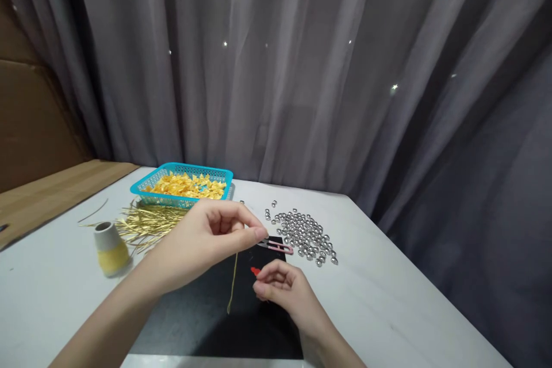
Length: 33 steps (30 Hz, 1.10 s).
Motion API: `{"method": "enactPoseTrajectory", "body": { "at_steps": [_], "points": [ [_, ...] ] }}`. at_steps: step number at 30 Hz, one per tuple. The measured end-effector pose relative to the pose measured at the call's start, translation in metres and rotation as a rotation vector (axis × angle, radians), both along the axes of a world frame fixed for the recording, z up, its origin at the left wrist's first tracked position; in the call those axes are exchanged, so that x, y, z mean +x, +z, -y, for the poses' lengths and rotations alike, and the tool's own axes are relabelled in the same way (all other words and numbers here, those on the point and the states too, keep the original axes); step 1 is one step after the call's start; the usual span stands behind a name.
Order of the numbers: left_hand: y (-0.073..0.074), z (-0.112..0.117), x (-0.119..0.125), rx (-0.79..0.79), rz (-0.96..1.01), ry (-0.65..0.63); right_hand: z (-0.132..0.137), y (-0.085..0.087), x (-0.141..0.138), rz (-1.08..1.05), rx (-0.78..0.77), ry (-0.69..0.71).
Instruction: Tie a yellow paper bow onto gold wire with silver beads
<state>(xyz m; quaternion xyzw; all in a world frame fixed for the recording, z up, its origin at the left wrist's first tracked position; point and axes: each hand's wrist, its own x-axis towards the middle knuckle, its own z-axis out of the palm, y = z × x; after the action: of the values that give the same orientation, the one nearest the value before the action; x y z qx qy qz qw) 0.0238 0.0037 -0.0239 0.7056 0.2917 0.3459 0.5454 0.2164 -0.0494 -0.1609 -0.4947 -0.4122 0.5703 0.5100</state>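
My left hand [215,236] pinches a pink snap hair clip [280,246] between thumb and forefinger, raised over a black mat [224,328]. A thin gold strand [233,284] shows below that hand; I cannot tell if it hangs from it or lies on the mat. My right hand [280,287] is closed in a pinch, lower and to the right, apart from the clip. Beside its fingertips is a small red piece [255,271]; whether the fingers hold it, or something else, is hidden.
Silver beads [304,233] lie spread on the white table [388,310] to the right. At the back left, a blue basket [138,188] holds yellow bow-like pieces [185,185]. Gold strands [150,221] lie before it, near a grey-and-yellow cone-shaped vessel [112,253]. A grey curtain [276,69] hangs behind.
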Motion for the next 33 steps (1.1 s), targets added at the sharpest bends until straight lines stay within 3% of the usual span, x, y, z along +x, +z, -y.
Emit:
{"method": "enactPoseTrajectory", "body": {
  "at_steps": [23,26,30,33],
  "points": [
    [-0.007,0.000,0.008,0.043,-0.014,-0.054,0.005,0.007,0.005,-0.086,-0.027,-0.099],
    [-0.006,0.002,0.011,0.025,-0.007,-0.073,0.004,0.006,0.007,0.019,0.022,-0.105],
    [-0.007,0.007,0.016,-0.015,-0.005,-0.121,0.001,-0.001,0.009,0.378,0.206,-0.067],
    [-0.019,0.010,0.011,-0.067,0.030,-0.158,0.001,-0.007,0.011,0.498,0.242,0.028]
  ]
}}
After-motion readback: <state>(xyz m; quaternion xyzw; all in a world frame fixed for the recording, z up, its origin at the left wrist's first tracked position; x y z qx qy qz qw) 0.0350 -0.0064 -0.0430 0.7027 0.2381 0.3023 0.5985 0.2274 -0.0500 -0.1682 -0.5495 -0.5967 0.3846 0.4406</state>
